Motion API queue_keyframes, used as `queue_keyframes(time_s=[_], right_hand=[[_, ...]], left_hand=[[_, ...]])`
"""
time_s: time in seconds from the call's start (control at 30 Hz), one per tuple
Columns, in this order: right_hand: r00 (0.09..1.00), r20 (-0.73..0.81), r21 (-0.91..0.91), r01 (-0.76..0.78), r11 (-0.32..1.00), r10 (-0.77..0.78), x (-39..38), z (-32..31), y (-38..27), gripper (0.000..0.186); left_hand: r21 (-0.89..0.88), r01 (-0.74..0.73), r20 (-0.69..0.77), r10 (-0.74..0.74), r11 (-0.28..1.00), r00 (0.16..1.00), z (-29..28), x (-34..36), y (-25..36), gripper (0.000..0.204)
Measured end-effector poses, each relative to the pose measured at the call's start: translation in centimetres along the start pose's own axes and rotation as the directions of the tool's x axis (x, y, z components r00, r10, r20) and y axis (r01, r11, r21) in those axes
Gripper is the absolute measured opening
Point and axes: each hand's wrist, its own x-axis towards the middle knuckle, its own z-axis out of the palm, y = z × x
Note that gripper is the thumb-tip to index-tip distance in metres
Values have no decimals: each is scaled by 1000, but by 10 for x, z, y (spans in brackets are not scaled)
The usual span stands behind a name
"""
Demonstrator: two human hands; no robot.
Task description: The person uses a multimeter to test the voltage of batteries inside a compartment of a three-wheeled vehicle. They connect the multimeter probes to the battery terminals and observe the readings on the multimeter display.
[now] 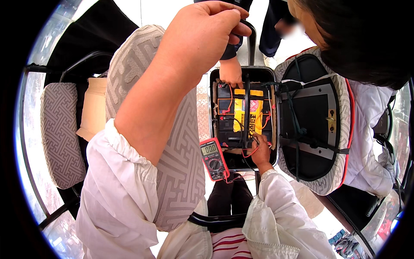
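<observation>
My left hand (211, 26) is raised at the top, fingers curled and pressed together beside a curved black tube (252, 41); I cannot make out what is in them. My right hand (261, 154) reaches into the near right of a black battery box (212, 108), fingers closed around thin test leads (246, 154). Those leads come from a red multimeter (214, 159) with a lit display, tilted at the box's near left corner. Inside are several dark batteries (225, 105) joined by orange and black wires, with a yellow label (254, 123) on them. A black strap (247, 93) crosses over the top.
Another person's hand (231, 72) reaches into the far left of the box. That person's head (358, 39) is at the upper right. A lifted seat (310, 121), underside showing, stands right of the box. A patterned seat back (179, 172) and cardboard (92, 108) are on the left.
</observation>
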Motion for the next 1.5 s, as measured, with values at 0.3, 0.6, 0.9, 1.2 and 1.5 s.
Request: queue_keyframes(time_s=[0.3,0.6,0.9,1.2,1.5], right_hand=[[1000,-9,-11,-1,1000,1,-2,0,-1,27],[1000,-2,-7,-1,1000,1,-3,0,-1,28],[1000,12,8,7,1000,-7,-4,1,-4,29],[1000,6,4,15,1000,-15,-4,-1,-1,31],[999,1,15,54,998,-54,-5,1,-6,29]], left_hand=[[-72,-86,84,92,994,992,-7,-1,-9,27],[-44,-57,69,60,997,996,-5,0,-7,26],[-33,-84,80,87,996,993,-8,-6,-4,26],[7,-17,25,17,1000,1000,0,-2,-1,28],[-59,-145,100,151,988,984,-11,1,-14,27]])
